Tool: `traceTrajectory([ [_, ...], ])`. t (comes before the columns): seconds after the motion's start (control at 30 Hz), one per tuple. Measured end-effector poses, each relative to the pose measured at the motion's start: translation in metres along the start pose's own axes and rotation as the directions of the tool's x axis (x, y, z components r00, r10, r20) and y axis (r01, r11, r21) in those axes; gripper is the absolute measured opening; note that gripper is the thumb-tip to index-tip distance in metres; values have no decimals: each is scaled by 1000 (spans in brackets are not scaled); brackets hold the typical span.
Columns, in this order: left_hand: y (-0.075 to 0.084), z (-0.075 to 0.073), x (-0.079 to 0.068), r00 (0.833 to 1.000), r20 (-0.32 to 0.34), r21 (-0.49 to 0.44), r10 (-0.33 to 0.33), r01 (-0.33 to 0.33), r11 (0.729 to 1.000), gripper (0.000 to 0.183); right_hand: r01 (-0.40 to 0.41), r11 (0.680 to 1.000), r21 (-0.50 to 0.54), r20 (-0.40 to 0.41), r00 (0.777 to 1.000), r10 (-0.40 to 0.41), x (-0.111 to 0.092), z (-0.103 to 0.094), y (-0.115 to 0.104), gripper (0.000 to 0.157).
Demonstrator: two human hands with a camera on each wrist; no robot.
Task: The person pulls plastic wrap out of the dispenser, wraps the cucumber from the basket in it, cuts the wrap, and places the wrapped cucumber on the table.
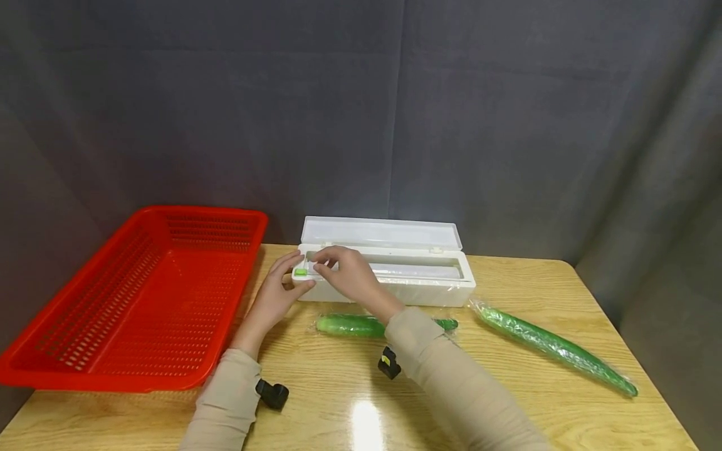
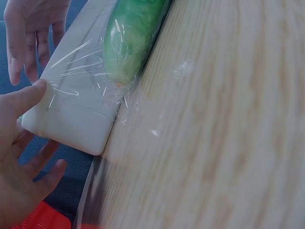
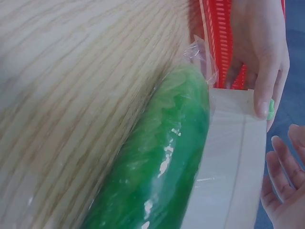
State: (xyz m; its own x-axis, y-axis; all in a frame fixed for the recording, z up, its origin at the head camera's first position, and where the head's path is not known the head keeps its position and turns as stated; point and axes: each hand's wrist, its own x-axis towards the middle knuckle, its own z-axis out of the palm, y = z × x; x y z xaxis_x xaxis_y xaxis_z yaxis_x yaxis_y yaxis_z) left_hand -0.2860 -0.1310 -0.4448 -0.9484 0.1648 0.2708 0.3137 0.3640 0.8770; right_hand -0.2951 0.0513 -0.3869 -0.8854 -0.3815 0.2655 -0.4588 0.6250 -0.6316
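Note:
A white cling film dispenser stands at the back of the table, its clear lid raised and a film roll inside. My left hand holds the dispenser's left end, thumb on the front and fingers round the end, beside a green slider. Over the open top, near that end, is my right hand, fingers loosely bent; the left wrist view shows no object in its fingers. Directly before the dispenser lies a film-wrapped cucumber, partly hidden by my right forearm.
Another wrapped cucumber lies slanted at the right of the wooden table. A large red plastic basket occupies the left side, reaching past the table's edge. Behind everything hangs a dark grey curtain.

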Motion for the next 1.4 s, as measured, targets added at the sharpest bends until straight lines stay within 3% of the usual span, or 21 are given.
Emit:
traceTrajectory([
  [0.33, 1, -3, -3, 1000, 11, -40, -11, 12, 999, 61, -9, 999, 38, -20, 1000, 10, 9, 12, -3, 19],
  [0.6, -1, 0, -4, 999, 25, -56, -21, 23, 998, 60, -122, 989, 85, -39, 991, 126, 9, 26, -8, 20],
  [1.0, -9, -6, -7, 1000, 25, -64, -11, 13, 998, 60, -106, 990, -94, -155, 984, 91, 12, 47, -19, 21],
  [1.23, -10, -9, -7, 1000, 10, -51, 10, -10, 999, 60, -84, 974, -209, -273, 962, 24, 11, 57, -20, 19],
  [1.4, -9, -11, -8, 1000, 18, -19, 21, -20, 1000, 60, -78, 969, -233, -314, 949, 1, 8, 60, -21, 18],
])
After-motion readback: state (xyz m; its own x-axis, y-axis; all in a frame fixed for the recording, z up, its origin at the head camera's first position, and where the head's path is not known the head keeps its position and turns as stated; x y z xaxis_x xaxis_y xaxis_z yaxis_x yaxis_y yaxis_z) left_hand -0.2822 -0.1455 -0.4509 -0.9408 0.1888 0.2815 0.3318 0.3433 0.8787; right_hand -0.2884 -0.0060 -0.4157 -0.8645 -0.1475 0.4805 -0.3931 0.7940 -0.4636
